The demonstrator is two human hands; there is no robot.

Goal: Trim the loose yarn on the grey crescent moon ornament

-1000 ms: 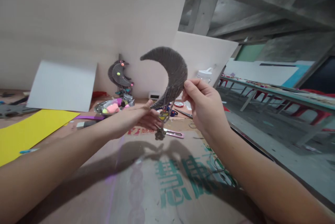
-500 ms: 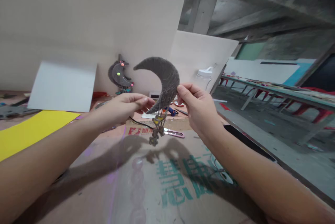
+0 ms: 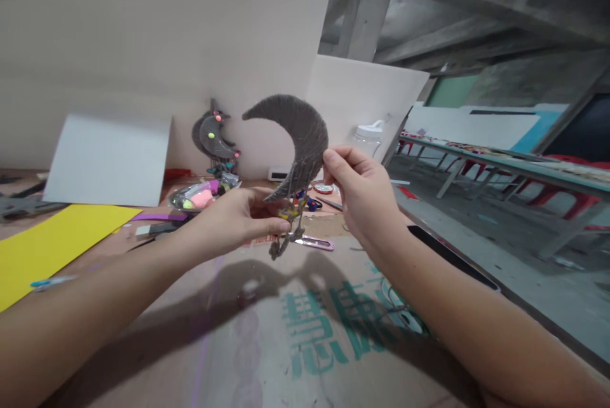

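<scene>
A grey yarn-wrapped crescent moon (image 3: 298,128) is held up above the cardboard-covered table (image 3: 295,344). My right hand (image 3: 362,195) pinches its right edge between thumb and fingers. Strings with small beads and charms (image 3: 288,230) hang from the crescent's lower tip. My left hand (image 3: 238,220) is closed around those hanging strings just below the tip. A second, finished crescent with coloured pompoms (image 3: 214,138) leans against the white board behind.
A yellow sheet (image 3: 52,243) lies at the left, with a white sheet (image 3: 107,160) propped behind it. A tray of coloured pompoms (image 3: 203,195), a pink utility knife (image 3: 314,243), small tools and a plastic bottle (image 3: 366,138) sit further back. The table's edge runs along the right.
My left hand dropped from beside the crescent's tip and closed on the hanging strings. The crescent and my right hand stayed almost still. The pompom tray is in view again.
</scene>
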